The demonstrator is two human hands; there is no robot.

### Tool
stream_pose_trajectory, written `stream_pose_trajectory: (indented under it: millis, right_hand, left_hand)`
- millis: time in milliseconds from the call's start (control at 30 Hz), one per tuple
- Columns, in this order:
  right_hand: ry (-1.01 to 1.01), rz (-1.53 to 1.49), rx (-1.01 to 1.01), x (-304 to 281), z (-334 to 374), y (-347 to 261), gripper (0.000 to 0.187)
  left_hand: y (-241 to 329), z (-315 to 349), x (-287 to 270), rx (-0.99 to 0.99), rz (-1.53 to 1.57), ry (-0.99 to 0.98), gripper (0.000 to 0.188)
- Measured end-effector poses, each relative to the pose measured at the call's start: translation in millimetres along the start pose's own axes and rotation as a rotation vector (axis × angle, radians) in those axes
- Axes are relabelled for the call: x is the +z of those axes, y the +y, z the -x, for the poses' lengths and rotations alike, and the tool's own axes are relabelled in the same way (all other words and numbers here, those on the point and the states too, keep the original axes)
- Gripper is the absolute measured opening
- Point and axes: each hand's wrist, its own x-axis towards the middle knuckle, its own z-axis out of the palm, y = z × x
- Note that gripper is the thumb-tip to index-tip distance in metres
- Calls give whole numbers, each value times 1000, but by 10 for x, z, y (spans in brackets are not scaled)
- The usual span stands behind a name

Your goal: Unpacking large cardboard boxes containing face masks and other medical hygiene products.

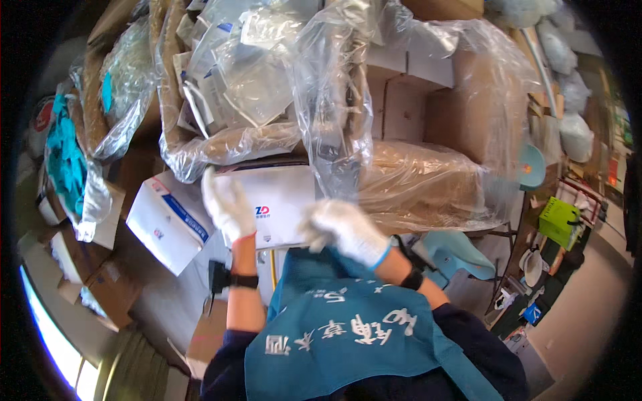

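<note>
Both my hands wear white knitted gloves. A white carton (281,190) with a small red and blue mark stands in front of my body, below the large open boxes. At its left side my left hand (229,207) lies with fingers stretched out, overlapping the carton's edge. My right hand (348,230) is over the carton's lower right corner. Its fingers are smeared by motion, so whether they touch the carton or hold anything is unclear. Left of my left hand, a second white carton (167,224) with a blue stripe sits tilted.
A plastic-lined box (234,137) at the back holds clear packets. Right of it stands a lined brown box (428,167) with white cartons inside. Teal items (67,160) fill a container far left. A light-blue stool (458,257) and a green bag (560,222) are at right.
</note>
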Motion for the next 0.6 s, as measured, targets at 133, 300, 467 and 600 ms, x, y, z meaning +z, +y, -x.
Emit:
stream_pose_trajectory:
  millis: [133,300,467,600]
  right_hand:
    - [223,-141,-146,-587,99,-687,29]
    - [522,-130,-416,-1496,-10,-1519,30]
    - [1164,632,-501,-3058,-512,-2218,40]
    - [1312,1147,-299,-3676,-624,-2950,55]
  left_hand:
    - [128,15,371,29,-418,-117,59]
    - [348,53,526,117,-408,-123,61]
    - [363,241,534,-158,-590,8,69]
    - [494,252,860,-480,-649,-61,73]
